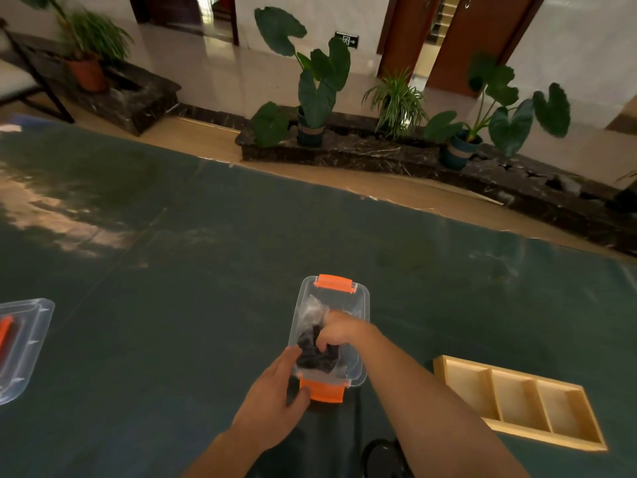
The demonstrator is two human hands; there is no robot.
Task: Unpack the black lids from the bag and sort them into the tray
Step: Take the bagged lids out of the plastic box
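Observation:
A clear plastic box (pixel 358 298) with orange latches stands open on the dark green table, near its front edge. Inside lies a clear bag (pixel 312 313) holding black lids (pixel 315 357). My right hand (pixel 336 331) reaches into the box and its fingers close on the bag. My left hand (pixel 272 408) grips the near end of the box beside the orange latch (pixel 324 391). A wooden tray (pixel 520 401) with three compartments lies to the right of the box, with nothing in it.
The clear box cover (pixel 24 346) with an orange part lies at the left edge of the table. A dark round object (pixel 382 457) shows below my right forearm. Potted plants (pixel 317 88) on a stone ledge stand beyond the table's far edge.

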